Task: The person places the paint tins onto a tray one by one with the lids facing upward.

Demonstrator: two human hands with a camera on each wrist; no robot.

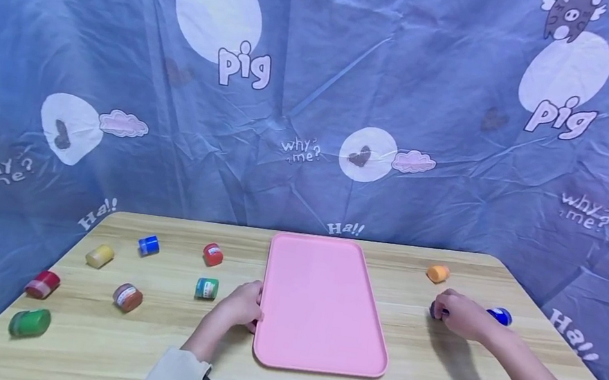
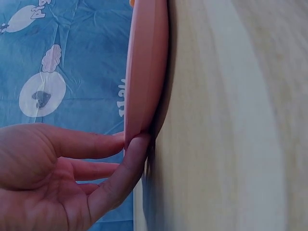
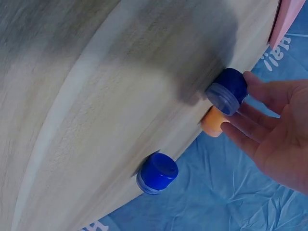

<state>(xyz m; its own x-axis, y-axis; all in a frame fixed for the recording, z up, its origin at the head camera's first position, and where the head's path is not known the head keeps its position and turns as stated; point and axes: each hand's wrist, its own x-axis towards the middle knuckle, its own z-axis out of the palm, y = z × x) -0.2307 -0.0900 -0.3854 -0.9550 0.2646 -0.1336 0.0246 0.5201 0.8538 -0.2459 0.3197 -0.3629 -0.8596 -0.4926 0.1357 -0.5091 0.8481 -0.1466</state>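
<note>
A pink tray (image 1: 323,309) lies on the wooden table. My left hand (image 1: 241,306) is at its left edge; in the left wrist view, thumb and a finger of that hand (image 2: 72,173) pinch the tray's rim (image 2: 147,72). Over on the right side, my right hand (image 1: 457,312) holds a small dark blue paint jar (image 3: 228,89) between thumb and fingers, as the right wrist view shows. The jar is mostly covered by the hand in the head view. Beyond that hand sits an orange jar (image 1: 437,273), and a brighter blue jar (image 1: 500,316) lies to its right.
Left of the tray lie several jars: red (image 1: 213,254), green (image 1: 206,288), blue (image 1: 148,245), yellow (image 1: 100,256), brown (image 1: 127,297), dark red (image 1: 42,284) and a larger green one (image 1: 30,323). A blue printed cloth (image 1: 317,101) hangs behind the table and along its sides.
</note>
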